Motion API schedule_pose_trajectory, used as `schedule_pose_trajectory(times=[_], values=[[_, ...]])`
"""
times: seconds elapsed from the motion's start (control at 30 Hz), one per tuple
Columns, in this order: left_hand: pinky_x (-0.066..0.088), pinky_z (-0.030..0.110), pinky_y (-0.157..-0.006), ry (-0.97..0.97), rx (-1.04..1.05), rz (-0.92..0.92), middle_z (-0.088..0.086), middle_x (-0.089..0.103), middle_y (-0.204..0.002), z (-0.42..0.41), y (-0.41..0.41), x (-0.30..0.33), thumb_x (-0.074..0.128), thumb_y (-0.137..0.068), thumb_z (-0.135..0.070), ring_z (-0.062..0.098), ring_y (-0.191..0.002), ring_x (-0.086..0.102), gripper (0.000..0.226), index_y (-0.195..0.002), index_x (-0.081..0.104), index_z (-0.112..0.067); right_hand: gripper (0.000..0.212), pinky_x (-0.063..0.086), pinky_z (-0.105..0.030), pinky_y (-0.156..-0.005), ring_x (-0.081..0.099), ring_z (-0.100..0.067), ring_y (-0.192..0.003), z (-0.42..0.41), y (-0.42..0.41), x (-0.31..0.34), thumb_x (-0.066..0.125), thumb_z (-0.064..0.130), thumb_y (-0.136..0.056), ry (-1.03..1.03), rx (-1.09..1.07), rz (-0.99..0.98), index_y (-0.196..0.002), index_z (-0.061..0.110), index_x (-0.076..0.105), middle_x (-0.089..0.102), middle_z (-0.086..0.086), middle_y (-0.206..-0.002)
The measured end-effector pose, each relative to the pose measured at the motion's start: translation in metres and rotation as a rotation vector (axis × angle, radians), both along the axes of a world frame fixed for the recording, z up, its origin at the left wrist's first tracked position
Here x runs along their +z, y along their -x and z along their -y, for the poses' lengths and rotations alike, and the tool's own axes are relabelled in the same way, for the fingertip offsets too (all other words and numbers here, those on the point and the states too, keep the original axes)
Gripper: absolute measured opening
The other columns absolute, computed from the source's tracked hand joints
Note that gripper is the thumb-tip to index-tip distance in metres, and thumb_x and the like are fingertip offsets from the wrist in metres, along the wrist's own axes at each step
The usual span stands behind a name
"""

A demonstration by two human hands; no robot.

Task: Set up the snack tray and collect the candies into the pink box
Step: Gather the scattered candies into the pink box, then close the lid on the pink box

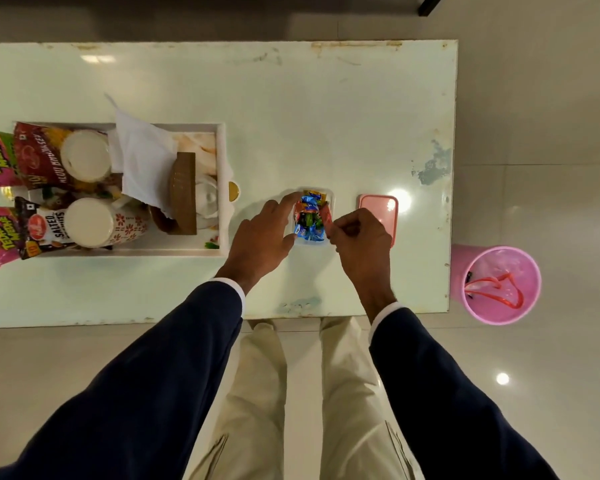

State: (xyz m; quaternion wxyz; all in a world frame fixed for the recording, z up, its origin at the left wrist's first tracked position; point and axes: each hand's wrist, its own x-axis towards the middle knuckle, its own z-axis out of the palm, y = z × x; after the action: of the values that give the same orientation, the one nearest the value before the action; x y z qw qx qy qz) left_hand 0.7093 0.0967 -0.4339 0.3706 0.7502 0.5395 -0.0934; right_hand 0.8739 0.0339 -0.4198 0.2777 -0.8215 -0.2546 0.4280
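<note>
Near the middle of the table (291,98), just right of the snack tray (222,150), sits the small box (329,195), heaped with bright wrapped candies (310,216); its walls look pale and clear from above, while the pink lid (378,216) lies flat just beside it on the right, presumably left off so the candies can go in freely. The left hand (260,237) is spread open, fingers and thumb bracketing the box's left side, most likely to keep the light container from sliding. The right hand (361,240) is curled, its fingertips pinched together at the box's right edge, seemingly on a red wrapper there, though what exactly it grips is too small to make out. The tray already carries snack packets (45,157), two white-lidded cups (87,223), a white napkin (142,161) and a brown holder (184,192), so that part looks largely done. With no loose candies visible on the table, collecting seems nearly finished; fitting the lid would likely follow. A pink bin (499,285) stands on the floor past the table's right end
</note>
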Motion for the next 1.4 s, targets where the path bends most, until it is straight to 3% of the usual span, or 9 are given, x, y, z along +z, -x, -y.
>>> schedule_pose_trajectory(times=[0.17, 0.37, 0.6, 0.77, 0.87, 0.93, 1.1, 1.23, 1.4], values=[[0.062, 0.044, -0.077, 0.016, 0.062, 0.043, 0.005, 0.060, -0.119, 0.004, 0.007, -0.002, 0.067, -0.097, -0.021, 0.012, -0.082, 0.057, 0.076, -0.158, 0.024, -0.036, 0.013, 0.061, -0.026, -0.058, 0.074, -0.013, -0.062, 0.004, 0.005, 0.007, 0.067, 0.027, -0.094, 0.092, -0.142, -0.142, -0.092, 0.014, 0.066, 0.075, -0.003, -0.080], [0.060, 0.048, -0.080, 0.052, 0.107, 0.110, 0.003, 0.058, -0.119, 0.008, 0.010, -0.005, 0.065, -0.098, -0.017, 0.012, -0.080, 0.057, 0.078, -0.158, 0.021, -0.039, 0.011, 0.059, -0.027, -0.068, 0.069, -0.016, -0.078, 0.026, -0.033, -0.004, 0.066, 0.023, -0.093, 0.127, -0.077, 0.142, -0.100, 0.014, 0.067, 0.070, 0.001, -0.094], [0.058, 0.051, -0.085, -0.076, 0.022, 0.069, 0.009, 0.042, -0.144, 0.012, 0.001, -0.011, 0.066, -0.097, -0.020, 0.029, -0.108, 0.063, 0.074, -0.159, 0.026, -0.028, 0.092, 0.049, -0.047, -0.094, 0.043, -0.035, -0.120, 0.021, -0.052, -0.041, 0.083, 0.057, -0.067, 0.361, 0.158, 0.475, -0.136, 0.015, 0.039, 0.039, -0.010, -0.139], [0.054, 0.052, -0.096, -0.081, 0.075, 0.145, 0.008, 0.036, -0.154, 0.012, -0.007, -0.010, 0.065, -0.097, -0.024, 0.029, -0.127, 0.055, 0.065, -0.156, 0.036, -0.028, 0.087, 0.053, -0.047, -0.088, 0.047, -0.037, -0.113, 0.014, -0.051, -0.052, 0.084, 0.047, -0.066, 0.343, 0.173, 0.527, -0.131, 0.010, 0.039, 0.042, -0.012, -0.129], [0.050, 0.055, -0.100, -0.133, 0.117, 0.175, 0.006, 0.041, -0.151, 0.010, -0.011, -0.004, 0.065, -0.096, -0.022, 0.027, -0.133, 0.049, 0.059, -0.151, 0.042, -0.024, 0.080, 0.044, -0.037, -0.094, 0.048, -0.035, -0.118, 0.009, -0.059, -0.044, 0.083, 0.034, -0.069, 0.192, 0.114, 0.318, -0.132, 0.012, 0.040, 0.045, -0.011, -0.129], [0.051, 0.050, -0.099, -0.161, 0.173, 0.266, 0.003, 0.048, -0.144, 0.008, -0.015, 0.002, 0.064, -0.097, -0.020, 0.023, -0.126, 0.053, 0.051, -0.146, 0.048, -0.024, 0.074, 0.053, -0.039, -0.091, 0.057, -0.030, -0.118, 0.008, -0.062, -0.023, 0.084, 0.030, -0.073, 0.022, -0.075, -0.094, -0.134, 0.019, 0.043, 0.051, -0.007, -0.129], [0.055, 0.024, -0.071, 0.329, 0.520, 0.691, -0.007, 0.070, -0.117, 0.002, -0.033, 0.028, 0.062, -0.099, -0.031, 0.016, -0.099, 0.073, 0.031, -0.129, 0.062, -0.038, 0.046, 0.053, -0.049, -0.097, 0.065, -0.028, -0.111, 0.025, -0.048, 0.028, 0.070, 0.017, -0.087, -0.192, -0.161, -1.064, -0.130, 0.020, 0.055, 0.064, -0.010, -0.122], [0.050, 0.017, -0.061, 0.110, 0.554, 0.636, 0.001, 0.069, -0.112, 0.011, -0.022, 0.032, 0.068, -0.096, -0.013, 0.021, -0.080, 0.072, 0.026, -0.119, 0.069, -0.024, 0.037, 0.051, -0.057, -0.101, 0.066, -0.041, -0.112, 0.030, -0.029, 0.033, 0.056, 0.006, -0.095, -0.141, -0.174, -1.040, -0.131, 0.003, 0.056, 0.066, -0.018, -0.121], [0.052, 0.029, -0.066, 0.157, 0.670, 0.488, -0.002, 0.070, -0.093, 0.013, -0.010, 0.018, 0.077, -0.090, -0.019, 0.021, -0.084, 0.070, 0.033, -0.119, 0.062, -0.022, 0.023, 0.062, -0.042, -0.084, 0.066, -0.034, -0.111, 0.018, -0.013, 0.018, 0.055, 0.011, -0.100, -0.060, -0.154, -0.706, -0.120, 0.004, 0.065, 0.067, -0.009, -0.112]])
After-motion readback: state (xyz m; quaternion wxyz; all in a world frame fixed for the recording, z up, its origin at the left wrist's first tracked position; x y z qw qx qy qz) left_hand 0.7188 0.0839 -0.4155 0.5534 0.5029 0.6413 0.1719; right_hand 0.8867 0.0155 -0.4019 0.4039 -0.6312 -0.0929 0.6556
